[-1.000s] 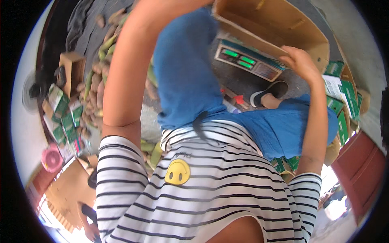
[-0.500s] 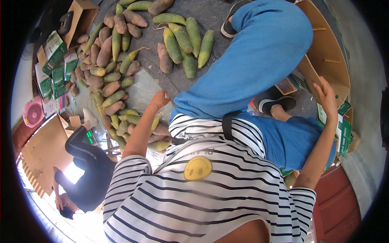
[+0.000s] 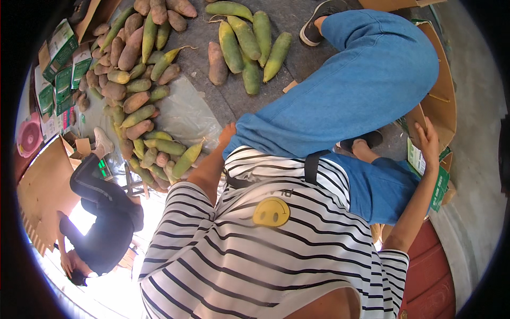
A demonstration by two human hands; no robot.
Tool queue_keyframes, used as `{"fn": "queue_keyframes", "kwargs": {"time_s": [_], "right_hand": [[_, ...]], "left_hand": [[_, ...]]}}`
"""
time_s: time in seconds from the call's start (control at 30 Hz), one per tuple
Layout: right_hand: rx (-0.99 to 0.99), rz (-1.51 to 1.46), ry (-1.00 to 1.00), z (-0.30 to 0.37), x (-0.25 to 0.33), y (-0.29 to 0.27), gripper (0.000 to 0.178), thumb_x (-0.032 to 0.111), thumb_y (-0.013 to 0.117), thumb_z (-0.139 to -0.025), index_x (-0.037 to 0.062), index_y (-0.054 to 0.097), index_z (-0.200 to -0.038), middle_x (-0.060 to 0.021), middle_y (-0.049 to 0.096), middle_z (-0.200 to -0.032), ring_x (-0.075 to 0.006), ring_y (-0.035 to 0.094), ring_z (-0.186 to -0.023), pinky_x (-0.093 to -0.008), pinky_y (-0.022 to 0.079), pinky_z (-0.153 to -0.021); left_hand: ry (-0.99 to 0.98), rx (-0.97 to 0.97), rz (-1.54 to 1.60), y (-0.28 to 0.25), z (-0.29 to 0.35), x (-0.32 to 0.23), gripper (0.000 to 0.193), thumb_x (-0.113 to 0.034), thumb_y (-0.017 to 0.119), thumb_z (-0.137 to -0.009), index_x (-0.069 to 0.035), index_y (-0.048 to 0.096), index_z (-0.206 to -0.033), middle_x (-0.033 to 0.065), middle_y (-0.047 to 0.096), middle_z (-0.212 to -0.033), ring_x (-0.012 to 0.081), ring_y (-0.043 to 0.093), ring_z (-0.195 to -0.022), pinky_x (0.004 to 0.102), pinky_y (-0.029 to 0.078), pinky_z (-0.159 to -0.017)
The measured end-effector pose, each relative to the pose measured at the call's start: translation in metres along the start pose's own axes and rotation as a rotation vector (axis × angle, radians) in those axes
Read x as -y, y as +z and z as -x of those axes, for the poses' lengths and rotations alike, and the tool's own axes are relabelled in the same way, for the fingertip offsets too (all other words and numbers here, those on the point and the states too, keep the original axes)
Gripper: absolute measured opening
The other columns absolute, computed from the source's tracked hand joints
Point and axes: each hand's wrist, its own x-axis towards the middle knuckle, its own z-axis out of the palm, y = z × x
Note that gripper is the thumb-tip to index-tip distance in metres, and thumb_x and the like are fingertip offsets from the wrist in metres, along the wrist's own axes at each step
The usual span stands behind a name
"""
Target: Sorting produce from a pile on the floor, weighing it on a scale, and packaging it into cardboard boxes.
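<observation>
My right hand [image 3: 426, 142] grips the edge of an open brown cardboard box [image 3: 442, 109] beside my blue trouser leg. My left hand [image 3: 227, 133] is low against my hip at the left, its fingers mostly hidden. On the dark floor ahead lies a small group of green radishes [image 3: 245, 40], with one pinkish-brown root [image 3: 217, 64] beside them. To the left is a long heap of mixed green radishes [image 3: 139, 116] and dusty pinkish-brown roots [image 3: 130, 49], partly on clear plastic sheeting [image 3: 186, 106].
Green-and-white cartons [image 3: 61, 53] and a pink basin [image 3: 29, 134] stand at the far left. Another person in dark clothes [image 3: 106, 218] bends over at the lower left by a large cardboard sheet [image 3: 50, 181]. A grey wall [image 3: 478, 133] rises on the right.
My left hand has drawn in from above the floor to my hip. The right hand stays on the box edge. The view has shifted, and the floor and heap appear slightly higher and further left.
</observation>
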Motion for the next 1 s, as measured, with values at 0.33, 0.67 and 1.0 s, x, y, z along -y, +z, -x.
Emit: {"fn": "queue_keyframes", "kwargs": {"time_s": [0.33,0.67,1.0], "right_hand": [[-0.033,-0.055,0.033,0.008,-0.007,-0.003,0.03,0.018,0.057,-0.09,-0.0015,0.055,-0.112,-0.0117,0.06,-0.105,-0.0197,0.056,-0.099,-0.0285,0.042,-0.087],[-0.096,0.089,-0.121,0.007,0.008,-0.003,0.028,0.022,0.057,-0.087,0.0032,0.056,-0.108,-0.0164,0.059,-0.104,-0.0342,0.056,-0.098,-0.0376,0.044,-0.082],[-0.089,0.111,-0.169,0.005,-0.003,-0.001,0.028,0.023,0.056,-0.086,0.0056,0.056,-0.108,-0.0164,0.06,-0.102,-0.0363,0.056,-0.097,-0.0418,0.045,-0.08]], "left_hand": [[0.021,-0.173,0.257,-0.124,0.036,-0.096,0.048,-0.034,0.064,-0.076,-0.002,0.051,-0.109,0.0221,0.06,-0.104,0.0377,0.059,-0.098,0.044,0.047,-0.083],[1.067,-0.735,0.967,-0.365,0.146,-0.324,0.042,-0.002,0.069,-0.079,0.001,0.048,-0.115,0.0089,0.056,-0.109,0.0163,0.054,-0.098,0.0304,0.043,-0.088],[1.999,-0.514,0.792,-0.384,0.26,-0.558,0.049,-0.009,0.067,-0.074,0.002,0.049,-0.118,0.0149,0.057,-0.104,0.0211,0.054,-0.105,0.0324,0.043,-0.087]]}}
